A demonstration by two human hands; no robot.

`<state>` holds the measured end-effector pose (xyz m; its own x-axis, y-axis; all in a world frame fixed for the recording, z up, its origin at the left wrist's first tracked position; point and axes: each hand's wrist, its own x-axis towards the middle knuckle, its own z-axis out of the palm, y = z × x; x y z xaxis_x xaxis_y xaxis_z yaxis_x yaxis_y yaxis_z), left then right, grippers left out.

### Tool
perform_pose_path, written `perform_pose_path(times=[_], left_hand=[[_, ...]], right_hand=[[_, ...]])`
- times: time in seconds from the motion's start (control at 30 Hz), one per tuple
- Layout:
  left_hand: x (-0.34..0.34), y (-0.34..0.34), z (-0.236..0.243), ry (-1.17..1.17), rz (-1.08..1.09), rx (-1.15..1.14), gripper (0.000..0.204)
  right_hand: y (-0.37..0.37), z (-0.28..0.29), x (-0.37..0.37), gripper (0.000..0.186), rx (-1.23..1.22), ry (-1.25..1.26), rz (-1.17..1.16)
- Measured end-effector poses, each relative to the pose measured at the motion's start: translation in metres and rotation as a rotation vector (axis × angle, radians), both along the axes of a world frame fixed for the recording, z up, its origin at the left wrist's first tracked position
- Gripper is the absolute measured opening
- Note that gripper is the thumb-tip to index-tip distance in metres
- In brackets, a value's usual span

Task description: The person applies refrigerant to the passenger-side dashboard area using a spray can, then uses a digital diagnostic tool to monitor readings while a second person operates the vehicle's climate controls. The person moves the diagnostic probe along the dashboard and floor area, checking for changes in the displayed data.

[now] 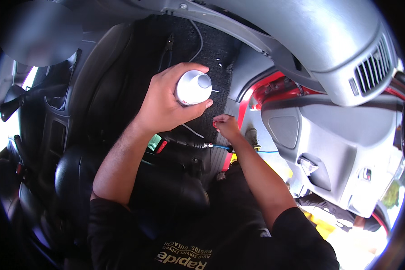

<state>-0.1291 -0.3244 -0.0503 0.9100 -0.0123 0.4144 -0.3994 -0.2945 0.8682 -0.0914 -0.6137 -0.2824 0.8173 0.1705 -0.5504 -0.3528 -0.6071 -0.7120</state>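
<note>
- Left hand (163,96) curls round a white bottle (187,92) above the carpet (213,45).
- Bottle looks stiff, probably light, perhaps slippery; best gripped around its sides.
- Right hand (228,128), nearly closed near the carpet's sill (218,155) edge, pinches a small red piece (215,124).

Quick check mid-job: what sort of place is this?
Most likely the front cabin of a car or similar vehicle: a grey dashboard with a louvred air vent, an open vehicle door with a grey inner panel, and dark floor carpet show it.
</note>
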Motion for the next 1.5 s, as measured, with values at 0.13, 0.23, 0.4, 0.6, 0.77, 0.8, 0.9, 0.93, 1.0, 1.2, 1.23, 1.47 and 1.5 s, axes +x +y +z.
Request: perform_pose_path(times=[0.13,0.23,0.4,0.6,0.77,0.8,0.9,0.93,1.0,1.2,1.23,1.47,1.5], left_hand=[[0.005,0.012,-0.009,0.054,0.135,0.002,0.055],[0.006,0.018,-0.009,0.109,0.190,-0.012,0.054],[0.011,0.023,-0.015,0.095,0.243,-0.113,0.049],[0.015,0.031,-0.015,0.131,0.230,-0.170,0.050],[0.015,0.035,-0.015,0.159,0.250,-0.176,0.051],[0.015,0.035,-0.016,0.147,0.268,-0.168,0.051],[0.014,0.038,-0.015,0.126,0.243,-0.132,0.053],[0.014,0.039,-0.016,0.123,0.246,-0.127,0.054],[0.015,0.038,-0.016,0.082,0.239,-0.115,0.055],[0.014,0.037,-0.016,0.153,0.262,-0.143,0.053],[0.016,0.036,-0.015,0.152,0.240,-0.156,0.052],[0.013,0.037,-0.015,0.190,0.262,-0.219,0.053],[0.013,0.036,-0.019,0.197,0.283,-0.221,0.052]], right_hand=[[0.030,-0.015,0.021,0.026,-0.062,0.101,0.056],[0.043,-0.031,0.028,0.025,-0.051,0.086,0.073],[0.049,-0.052,0.035,0.021,-0.120,0.028,0.230],[0.056,-0.064,0.030,0.023,-0.179,-0.158,0.362],[0.064,-0.061,0.020,0.021,-0.302,-0.318,0.516],[0.062,-0.065,0.017,0.020,-0.311,-0.391,0.551],[0.068,-0.044,0.020,0.017,-0.327,-0.383,0.563],[0.075,-0.032,0.022,0.017,-0.328,-0.383,0.556],[0.055,-0.061,0.044,0.021,-0.319,-0.603,0.526],[0.074,-0.065,0.123,0.032,-0.508,-0.561,0.499],[0.066,-0.083,0.134,0.030,-0.411,-0.402,0.409],[0.056,-0.069,0.139,0.027,-0.304,-0.121,0.729],[0.060,-0.053,0.138,0.028,-0.201,0.010,0.682]])
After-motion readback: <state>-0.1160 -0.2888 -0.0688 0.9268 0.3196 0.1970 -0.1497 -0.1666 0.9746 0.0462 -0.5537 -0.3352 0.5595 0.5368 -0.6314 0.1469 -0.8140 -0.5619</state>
